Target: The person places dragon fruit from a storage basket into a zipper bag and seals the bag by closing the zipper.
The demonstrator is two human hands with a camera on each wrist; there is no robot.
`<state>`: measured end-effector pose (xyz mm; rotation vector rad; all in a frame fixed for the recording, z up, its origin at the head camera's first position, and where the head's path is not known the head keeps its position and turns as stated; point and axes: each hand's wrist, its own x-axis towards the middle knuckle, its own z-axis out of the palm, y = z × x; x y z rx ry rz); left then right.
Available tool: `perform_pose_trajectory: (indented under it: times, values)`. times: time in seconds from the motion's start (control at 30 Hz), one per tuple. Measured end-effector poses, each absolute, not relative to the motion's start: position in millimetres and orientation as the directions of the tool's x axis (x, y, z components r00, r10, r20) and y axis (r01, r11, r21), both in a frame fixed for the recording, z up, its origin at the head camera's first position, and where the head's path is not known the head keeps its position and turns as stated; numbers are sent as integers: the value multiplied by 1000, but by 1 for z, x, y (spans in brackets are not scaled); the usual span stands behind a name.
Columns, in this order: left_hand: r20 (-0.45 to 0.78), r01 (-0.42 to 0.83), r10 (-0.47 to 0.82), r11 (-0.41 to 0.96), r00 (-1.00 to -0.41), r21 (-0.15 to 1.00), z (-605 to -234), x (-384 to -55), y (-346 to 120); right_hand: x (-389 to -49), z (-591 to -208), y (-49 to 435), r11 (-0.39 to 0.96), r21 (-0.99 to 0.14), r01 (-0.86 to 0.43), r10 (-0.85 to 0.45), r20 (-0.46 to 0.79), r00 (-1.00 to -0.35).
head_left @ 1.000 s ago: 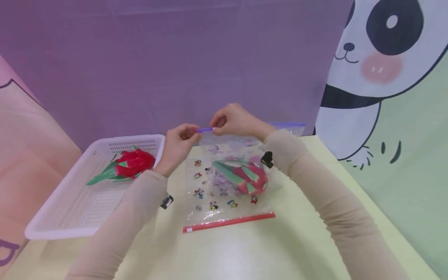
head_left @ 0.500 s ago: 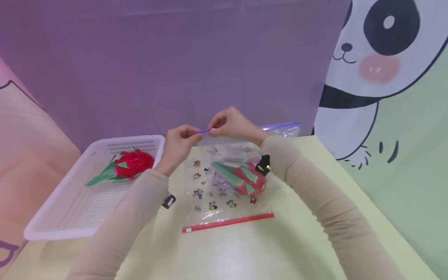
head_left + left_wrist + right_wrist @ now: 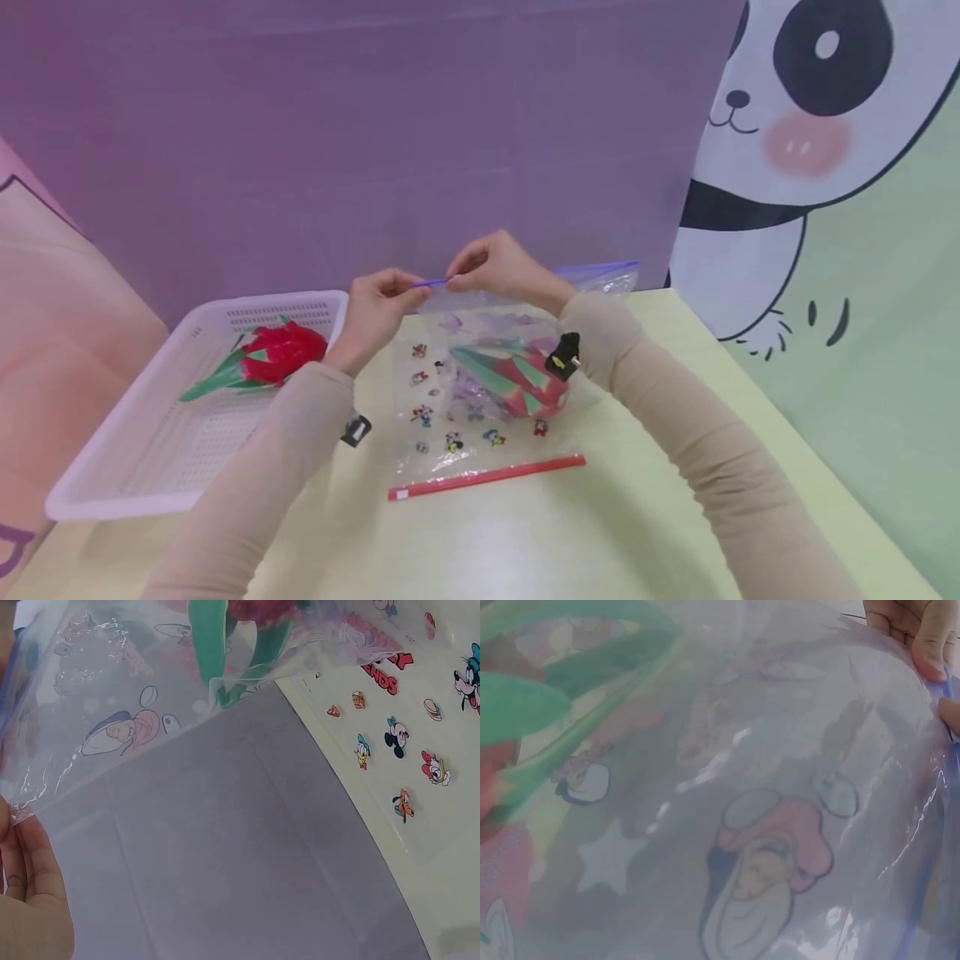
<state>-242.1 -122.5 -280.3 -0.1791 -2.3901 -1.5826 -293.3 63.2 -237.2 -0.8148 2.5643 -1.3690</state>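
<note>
A: What are the hands on?

B: Both are on the purple zip (image 3: 430,283) of a clear bag (image 3: 486,323). The left hand (image 3: 375,310) pinches its left end; the right hand (image 3: 498,265) pinches just beside, with a short stretch showing between them.

A: So each grip is clamped?

B: Yes, fingers and thumb together on the zip, both of them.

A: Where's the bag, then?

B: Its zip is lifted at the left end, and the rest slopes down over the surface (image 3: 487,550).

A: And the fruit (image 3: 513,385)?

B: It shows hazily through the film, red with green leaves, and looks to be inside the bag.

A: What's below?

B: A printed bag (image 3: 420,454), flat on the surface, its red strip (image 3: 487,477) toward the person.

A: Anything to the left?

B: A white basket (image 3: 225,433), holding a second fruit (image 3: 288,350). Purple cloth (image 3: 375,150) hangs behind, and a printed panda (image 3: 832,58) shows at right.
</note>
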Motion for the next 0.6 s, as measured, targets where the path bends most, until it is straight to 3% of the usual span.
perform_pose_trajectory:
  times: [0.6]
  values:
    - [276,241,-28,406,-961,882,-282,-246,-129,-293,-236,68,435,-815,-384,-504,133,-854]
